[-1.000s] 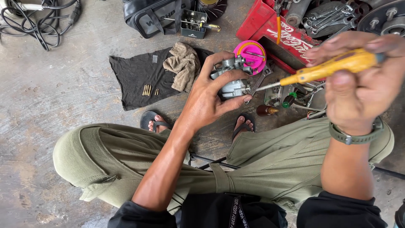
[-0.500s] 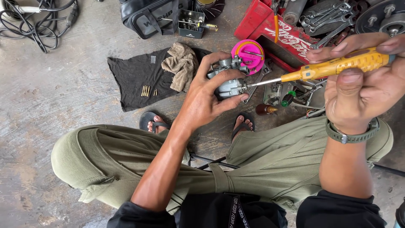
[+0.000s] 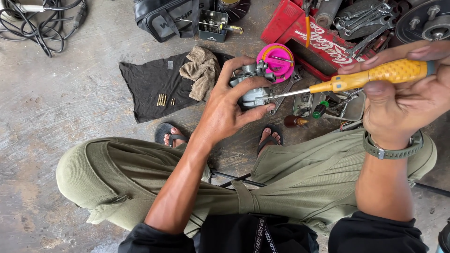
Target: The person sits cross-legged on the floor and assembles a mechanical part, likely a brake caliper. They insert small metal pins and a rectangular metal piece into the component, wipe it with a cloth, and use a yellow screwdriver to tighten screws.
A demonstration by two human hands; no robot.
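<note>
I had the carburetor (image 3: 255,91) up off the concrete floor (image 3: 56,112), above my sandalled feet, clamped in my left hand (image 3: 227,110): thumb across its near side, fingers (image 3: 234,65) curled over the top. My right hand (image 3: 403,96) was closed around the yellow-handled screwdriver (image 3: 375,77), its shaft running leftward with the tip seated against the carburetor's right face, just beside my left thumb tip. To do this well, I judged the blade had to stay square in the screw with steady inward pressure, and the left grip firm so the body couldn't twist. Behind the carburetor lay a pink round container (image 3: 276,60), a black cloth (image 3: 147,84) with small brass parts, and a red crate (image 3: 300,33) of wrenches.
</note>
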